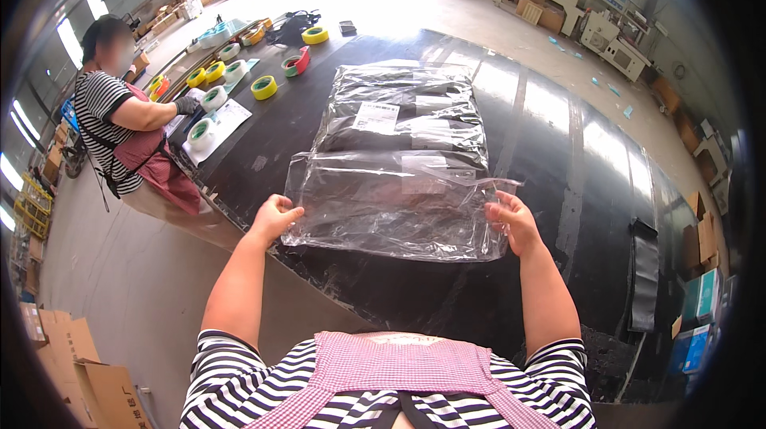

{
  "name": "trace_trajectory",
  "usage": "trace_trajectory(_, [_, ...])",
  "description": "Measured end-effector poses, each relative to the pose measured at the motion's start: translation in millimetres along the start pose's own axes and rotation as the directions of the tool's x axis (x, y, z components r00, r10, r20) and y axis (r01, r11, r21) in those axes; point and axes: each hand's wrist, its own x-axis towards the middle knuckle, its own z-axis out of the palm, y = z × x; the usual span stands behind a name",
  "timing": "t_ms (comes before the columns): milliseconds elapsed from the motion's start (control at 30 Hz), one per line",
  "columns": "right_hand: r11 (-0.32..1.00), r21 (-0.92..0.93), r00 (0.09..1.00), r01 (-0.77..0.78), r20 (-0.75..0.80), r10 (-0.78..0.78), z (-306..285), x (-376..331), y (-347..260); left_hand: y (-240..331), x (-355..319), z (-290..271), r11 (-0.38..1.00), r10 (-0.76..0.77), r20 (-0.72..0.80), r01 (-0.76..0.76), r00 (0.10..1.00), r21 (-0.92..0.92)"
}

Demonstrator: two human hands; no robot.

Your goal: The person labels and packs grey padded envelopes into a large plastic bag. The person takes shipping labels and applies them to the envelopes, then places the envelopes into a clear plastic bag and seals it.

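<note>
A large clear plastic bag [383, 225] lies on the black table in front of me, its near part flat and see-through. Inside its far part sit several dark, clear-wrapped packages [375, 94] in a row, with white labels [377, 118] on them. At the bag's left edge, my left hand [275, 219] is closed, thumb and fingers pinching the film. Opposite it, my right hand [512, 221] grips the right edge close to the loose upper corner of the film. Between my hands the plastic is wrinkled and shiny.
Rolls of tape [264, 87] and paper sheets [223, 127] lie along the table's left side. A co-worker [120, 110] in gloves and an apron stands there. On the right lies a flat black pouch [644, 277]. Cardboard boxes [88, 369] stand at lower left; machines [614, 34] stand beyond.
</note>
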Motion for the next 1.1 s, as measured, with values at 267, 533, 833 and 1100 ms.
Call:
trace_trajectory(267, [0.972,0.078,0.961,0.222,-0.187,-0.204,-6.2,64.6,5.4,7.2,63.3,8.8,0.944,0.053,-0.23,-0.124,0.972,-0.305])
trace_trajectory(533, [0.931,0.1,0.896,0.351,-0.325,-0.303,-5.9,79.4,24.7,93.3,66.8,56.9,0.548,0.828,-0.391,-0.43,0.402,0.718])
trace_trajectory(833, [0.897,0.174,0.903,0.406,-0.228,-0.365,-0.7,80.5,20.2,299.3,72.2,277.5,0.703,0.481,0.608,-0.692,0.632,0.163])
trace_trajectory(1100, [0.901,0.097,0.887,0.424,-0.248,-0.39,-1.6,84.4,21.4,318.0,90.1,322.0,0.865,0.087,0.878,-0.472,0.471,0.168])
